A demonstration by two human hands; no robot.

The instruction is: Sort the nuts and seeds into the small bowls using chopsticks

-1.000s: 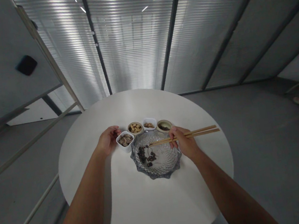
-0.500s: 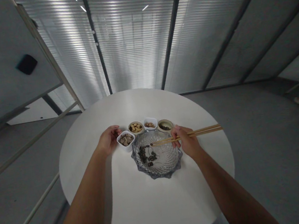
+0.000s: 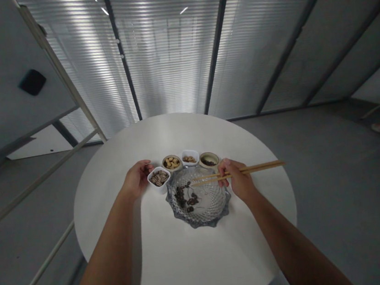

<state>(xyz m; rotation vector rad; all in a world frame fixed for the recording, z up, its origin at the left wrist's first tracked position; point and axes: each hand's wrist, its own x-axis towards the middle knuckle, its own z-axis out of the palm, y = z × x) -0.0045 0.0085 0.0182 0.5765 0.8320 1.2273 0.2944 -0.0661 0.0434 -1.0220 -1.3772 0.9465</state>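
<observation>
My right hand grips a pair of wooden chopsticks over a clear cut-glass plate with a scalloped rim. The chopstick tips are spread apart above the plate's left half, with nothing visible between them. Small dark pieces, too small to name surely, lie on the left of the plate. Beside a white square bowl of striped seeds, my left hand rests on the table, fingers loosely curved and apart. Whether its fingertips touch the bowl I cannot tell.
Behind the plate stand a round bowl of pale nuts, a white bowl of brownish pieces and a round bowl with a few dark pieces. All share a round white table. A whiteboard frame stands at left.
The chopstick tips have spread apart, and the small dark piece at their ends has been let go onto the plate. My left hand stays beside the seed bowl.
</observation>
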